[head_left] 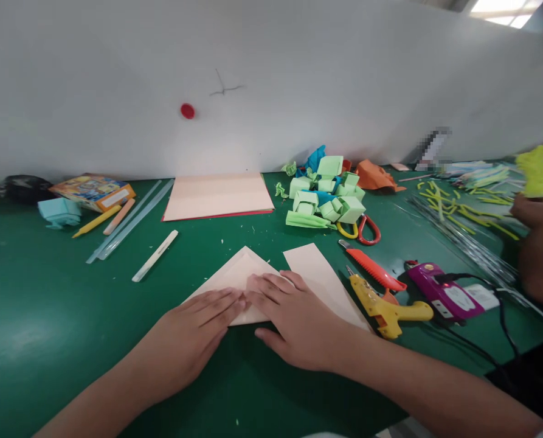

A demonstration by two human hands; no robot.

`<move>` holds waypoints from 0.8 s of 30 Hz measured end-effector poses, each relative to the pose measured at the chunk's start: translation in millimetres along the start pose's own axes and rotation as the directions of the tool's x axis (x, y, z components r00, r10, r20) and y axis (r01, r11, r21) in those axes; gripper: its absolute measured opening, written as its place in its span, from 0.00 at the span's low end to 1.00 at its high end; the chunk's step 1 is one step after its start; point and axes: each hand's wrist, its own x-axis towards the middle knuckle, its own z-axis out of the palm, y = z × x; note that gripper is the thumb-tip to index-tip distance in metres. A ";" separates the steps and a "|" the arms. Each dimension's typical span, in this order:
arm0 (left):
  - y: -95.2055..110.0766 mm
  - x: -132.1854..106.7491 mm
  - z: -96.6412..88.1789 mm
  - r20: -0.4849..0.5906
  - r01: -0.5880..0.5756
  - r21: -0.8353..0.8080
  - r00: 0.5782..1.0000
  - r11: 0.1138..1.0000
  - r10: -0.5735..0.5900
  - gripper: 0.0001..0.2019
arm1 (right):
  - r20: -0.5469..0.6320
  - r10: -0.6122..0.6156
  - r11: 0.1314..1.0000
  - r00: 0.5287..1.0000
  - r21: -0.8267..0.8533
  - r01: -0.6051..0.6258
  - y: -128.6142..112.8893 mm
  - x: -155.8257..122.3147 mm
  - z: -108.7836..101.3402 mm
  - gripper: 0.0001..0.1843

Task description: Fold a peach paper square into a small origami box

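A pale peach sheet of paper (248, 264), folded to a point at its far end, lies on the green table in front of me. Both palms face down on it. My left hand (202, 328) rests flat over the left part, fingers stretched toward the middle. Over the right part lies my right hand (289, 319), fingers extended and thumb held apart; its fingertips nearly meet those of the left. Partly under my right hand and forearm is a peach paper strip (319, 277). My hands hide much of the folded paper's near half.
Right of the paper lie a red utility knife (376, 267), a yellow glue gun (385, 307) and a purple power strip (449, 292) with cables. Behind are green folded papers (326, 194), scissors (369, 231) and peach sheets (219, 194). Another person's hand (540, 243) is at far right.
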 end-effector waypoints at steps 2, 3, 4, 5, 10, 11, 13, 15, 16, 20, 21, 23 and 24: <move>-1.0 -0.5 0.0 0.004 -0.013 0.015 1.000 1.000 0.013 0.29 | -0.002 0.007 1.000 1.000 0.005 -0.007 0.1 0.0 0.2 0.31; -1.5 -0.9 0.2 0.005 -0.022 0.024 1.000 0.999 0.022 0.29 | -0.003 0.010 1.000 1.000 0.007 -0.010 0.3 -0.1 0.2 0.31; -2.0 -1.3 0.5 0.004 -0.033 0.033 0.999 0.999 0.033 0.30 | -0.003 0.011 1.000 1.000 0.010 -0.011 0.6 -0.2 0.1 0.31; -2.5 -1.7 0.9 0.002 -0.047 0.040 0.999 0.998 0.047 0.31 | -0.002 0.011 1.000 1.000 0.015 -0.011 1.1 -0.4 0.0 0.31; -3.2 -3.5 3.6 -0.001 -0.074 0.035 0.997 0.997 0.074 0.38 | 0.014 0.011 0.999 1.000 0.053 -0.012 4.7 -0.5 -0.9 0.33; -3.0 -3.8 4.1 0.002 -0.071 0.036 0.997 0.997 0.071 0.39 | 0.018 0.012 0.998 1.000 0.059 -0.013 5.6 -0.3 -1.1 0.33; -2.4 -4.6 5.2 0.002 -0.066 0.044 0.998 0.997 0.066 0.41 | 0.025 0.013 0.998 1.000 0.067 -0.015 7.3 0.4 -1.4 0.33; -2.0 -5.5 6.2 0.002 -0.063 0.057 0.998 0.996 0.063 0.42 | 0.029 0.015 0.997 0.999 0.070 -0.017 9.0 1.5 -1.7 0.33; -1.8 -5.9 6.7 0.003 -0.062 0.059 0.998 0.996 0.062 0.43 | 0.031 0.014 0.997 0.999 0.070 -0.016 9.9 2.3 -1.9 0.33; -2.1 -7.5 8.5 0.014 -0.044 0.023 0.999 0.999 0.043 0.46 | 0.033 0.010 0.998 0.999 0.062 -0.012 13.4 6.0 -3.1 0.32; -2.4 -8.1 9.2 0.017 -0.031 0.018 0.999 0.999 0.031 0.47 | 0.033 0.010 0.998 0.999 0.059 -0.012 14.2 7.0 -3.6 0.32; -2.9 -9.2 11.0 0.020 -0.005 0.019 1.000 1.000 0.005 0.47 | 0.037 0.012 0.998 0.999 0.058 -0.014 15.6 8.6 -4.6 0.33; -3.2 -9.8 12.0 0.021 0.008 0.020 1.000 1.000 -0.009 0.47 | 0.041 0.011 0.998 0.999 0.060 -0.013 16.2 9.2 -5.1 0.33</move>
